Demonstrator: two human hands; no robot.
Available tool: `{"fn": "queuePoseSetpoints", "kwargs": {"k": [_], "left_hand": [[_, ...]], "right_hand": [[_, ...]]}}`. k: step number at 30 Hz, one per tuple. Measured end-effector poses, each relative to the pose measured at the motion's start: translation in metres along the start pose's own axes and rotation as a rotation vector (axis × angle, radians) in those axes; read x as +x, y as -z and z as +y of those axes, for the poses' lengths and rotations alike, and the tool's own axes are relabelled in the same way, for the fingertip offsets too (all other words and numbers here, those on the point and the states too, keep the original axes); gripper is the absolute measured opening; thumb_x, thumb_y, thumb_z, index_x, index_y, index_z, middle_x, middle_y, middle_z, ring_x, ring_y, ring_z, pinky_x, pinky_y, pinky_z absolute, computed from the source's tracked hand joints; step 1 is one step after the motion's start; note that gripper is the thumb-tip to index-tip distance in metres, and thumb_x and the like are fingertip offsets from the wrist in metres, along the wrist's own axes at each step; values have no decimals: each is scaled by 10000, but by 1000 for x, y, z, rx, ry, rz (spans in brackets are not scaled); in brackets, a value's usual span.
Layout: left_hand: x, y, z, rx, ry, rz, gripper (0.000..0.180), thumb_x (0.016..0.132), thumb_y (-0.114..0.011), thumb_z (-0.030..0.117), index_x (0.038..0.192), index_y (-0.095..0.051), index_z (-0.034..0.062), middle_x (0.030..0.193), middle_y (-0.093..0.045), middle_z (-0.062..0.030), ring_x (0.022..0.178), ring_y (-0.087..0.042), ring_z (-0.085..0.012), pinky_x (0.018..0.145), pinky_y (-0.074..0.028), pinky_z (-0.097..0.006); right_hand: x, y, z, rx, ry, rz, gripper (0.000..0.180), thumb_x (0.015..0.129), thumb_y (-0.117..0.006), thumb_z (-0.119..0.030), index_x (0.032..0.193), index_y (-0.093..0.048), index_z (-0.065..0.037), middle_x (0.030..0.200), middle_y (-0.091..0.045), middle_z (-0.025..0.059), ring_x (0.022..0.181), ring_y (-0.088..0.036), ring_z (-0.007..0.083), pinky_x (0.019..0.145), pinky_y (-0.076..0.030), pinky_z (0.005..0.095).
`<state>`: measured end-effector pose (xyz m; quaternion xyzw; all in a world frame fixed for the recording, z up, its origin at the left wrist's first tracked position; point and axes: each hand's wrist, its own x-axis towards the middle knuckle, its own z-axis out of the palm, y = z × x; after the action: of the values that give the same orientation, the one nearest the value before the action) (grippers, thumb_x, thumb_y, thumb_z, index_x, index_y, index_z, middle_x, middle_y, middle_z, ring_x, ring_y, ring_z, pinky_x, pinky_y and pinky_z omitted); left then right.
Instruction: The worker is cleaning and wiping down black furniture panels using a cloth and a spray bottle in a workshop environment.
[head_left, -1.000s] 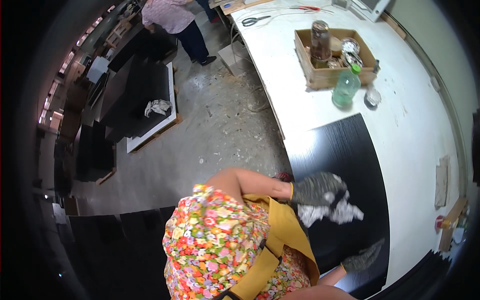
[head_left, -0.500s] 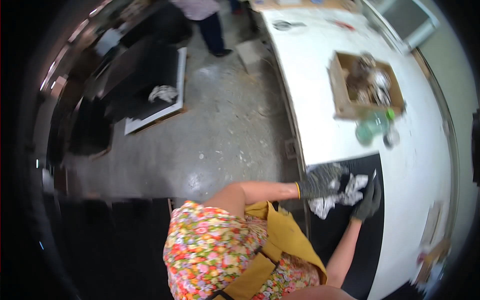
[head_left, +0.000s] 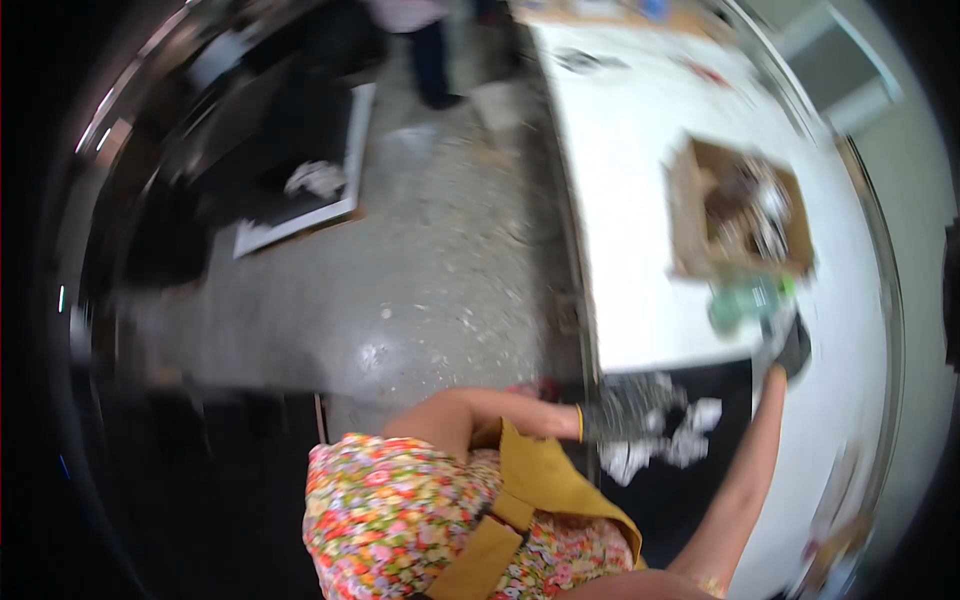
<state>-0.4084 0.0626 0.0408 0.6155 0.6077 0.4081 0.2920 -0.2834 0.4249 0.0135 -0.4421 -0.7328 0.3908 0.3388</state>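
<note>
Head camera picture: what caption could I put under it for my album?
Left hand presses a white rag on a black panel; right hand reaches a green bottle.

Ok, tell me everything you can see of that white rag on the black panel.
The white rag is a crumpled, bunched cloth, soft and wrinkled, lying on the black panel near the panel's far edge at the white table. Its folds spread out to the right in loose lobes. The gloved left hand rests on its left part, pressing it onto the panel. The gloved right hand is apart from it, up by the green bottle. Motion blur hides finer detail.
</note>
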Motion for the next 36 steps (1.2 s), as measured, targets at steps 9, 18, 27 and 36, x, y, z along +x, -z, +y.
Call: {"fn": "queuePoseSetpoints", "kwargs": {"k": [9,18,27,36], "left_hand": [[-22,-4,-2,63,-135,285,620,766,-669,372,1308,-527,106,1182,-580,-198,1028,-555,-378,852,-433,-502],[-9,-14,-8,71,-68,257,623,738,-697,320,1289,-542,75,1176,-606,-197,1060,-598,-378,900,-476,-479],[-23,-20,25,-172,61,340,721,782,-708,448,1352,-514,51,1112,-648,-234,1026,-626,-384,890,-493,-462],[-38,-64,41,150,-152,201,633,781,-643,409,1321,-553,90,981,-650,-181,871,-624,-356,760,-493,-473]], "right_hand": [[32,-13,20,-317,-23,134,386,904,-645,-357,1136,-703,-54,1075,-717,135,951,-664,273,887,-500,359],[-30,19,-6,-382,45,321,496,920,-611,-363,1313,-590,-61,1308,-588,153,1095,-604,280,939,-468,412],[-310,7,-96,772,-58,-196,745,925,-621,-429,1457,-359,22,1326,-521,125,1131,-542,231,907,-481,333],[-356,27,-100,618,-98,-231,709,884,-656,-247,1461,-353,31,1475,-417,163,1328,-426,269,1104,-340,397]]}}
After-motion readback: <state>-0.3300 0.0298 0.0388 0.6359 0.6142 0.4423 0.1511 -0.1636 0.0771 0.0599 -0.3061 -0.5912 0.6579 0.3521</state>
